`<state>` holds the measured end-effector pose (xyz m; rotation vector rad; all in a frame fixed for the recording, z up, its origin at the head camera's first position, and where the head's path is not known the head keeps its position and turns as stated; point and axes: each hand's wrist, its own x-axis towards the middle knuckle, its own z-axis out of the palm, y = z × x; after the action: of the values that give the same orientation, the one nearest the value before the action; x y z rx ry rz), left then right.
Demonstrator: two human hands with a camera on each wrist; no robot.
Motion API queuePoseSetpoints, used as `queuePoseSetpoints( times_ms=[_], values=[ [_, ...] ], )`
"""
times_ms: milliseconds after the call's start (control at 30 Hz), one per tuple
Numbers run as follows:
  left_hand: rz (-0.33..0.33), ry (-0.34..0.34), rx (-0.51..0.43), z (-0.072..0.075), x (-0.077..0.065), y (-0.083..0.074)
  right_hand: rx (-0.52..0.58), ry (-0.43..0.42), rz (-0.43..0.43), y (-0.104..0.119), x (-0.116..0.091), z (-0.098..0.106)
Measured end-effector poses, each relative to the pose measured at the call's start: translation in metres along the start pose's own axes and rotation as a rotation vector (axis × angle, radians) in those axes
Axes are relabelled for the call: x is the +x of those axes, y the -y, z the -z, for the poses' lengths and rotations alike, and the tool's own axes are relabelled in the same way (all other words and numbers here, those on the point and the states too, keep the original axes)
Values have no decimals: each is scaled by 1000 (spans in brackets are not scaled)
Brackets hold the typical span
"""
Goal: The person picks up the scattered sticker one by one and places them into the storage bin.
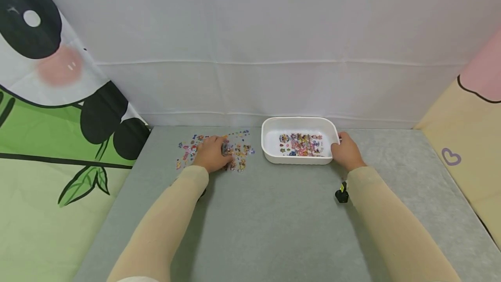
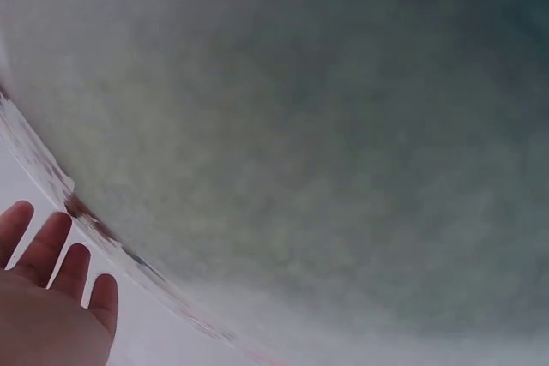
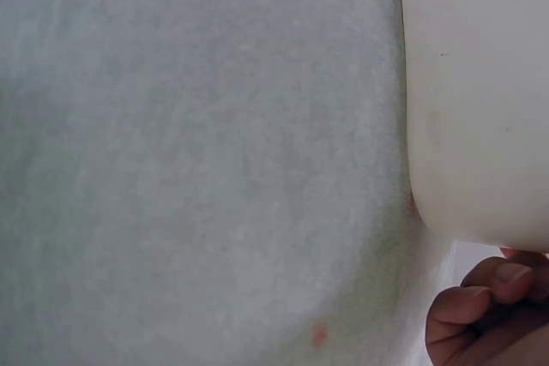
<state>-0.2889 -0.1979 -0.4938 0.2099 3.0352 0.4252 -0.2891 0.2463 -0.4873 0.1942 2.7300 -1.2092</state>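
Observation:
Many small, colourful sticker-like pieces (image 1: 239,150) lie scattered on the grey table at the centre-left. Over them reaches my left hand (image 1: 212,154), palm down and low among the pieces. Its fingers look straight and slightly spread in the left wrist view; part of the pile is hidden beneath it. To the right is a white rectangular tray (image 1: 267,142) with more of the same pieces (image 1: 301,145) on its floor. My right hand (image 1: 346,151) grips the tray's right end, thumb at the rim. In the right wrist view its curled fingers (image 3: 506,273) show beside the tray's outer wall.
The grey table (image 1: 270,221) meets a white cloth backdrop (image 1: 235,47) close behind the tray and pieces. Printed cloth panels (image 1: 35,212) hang at both sides. A small black device (image 1: 342,195) sits by the right wrist.

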Motion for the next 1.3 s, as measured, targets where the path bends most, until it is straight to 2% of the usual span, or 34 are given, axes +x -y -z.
queuePoseSetpoints(
  times_ms=[200, 633, 933, 1100, 1300],
  values=[
    [-31, -44, 38, -5, 3, 4, -10, 1, -1, 0, 0, 0],
    [-139, -13, 102, 0, -1, -2, -8, -6, -1, 1, 0, 0],
    [-113, 0, 98, 4, -3, -1, 0, -3, -3, 2, -1, 0],
    [-84, -8, 140, 3, -2, 2, -2, -5, -3, 1, 0, 0],
    [-73, -6, 134, 6, -5, -1, -4, 0, -6, -1, 1, 0]
  ],
)
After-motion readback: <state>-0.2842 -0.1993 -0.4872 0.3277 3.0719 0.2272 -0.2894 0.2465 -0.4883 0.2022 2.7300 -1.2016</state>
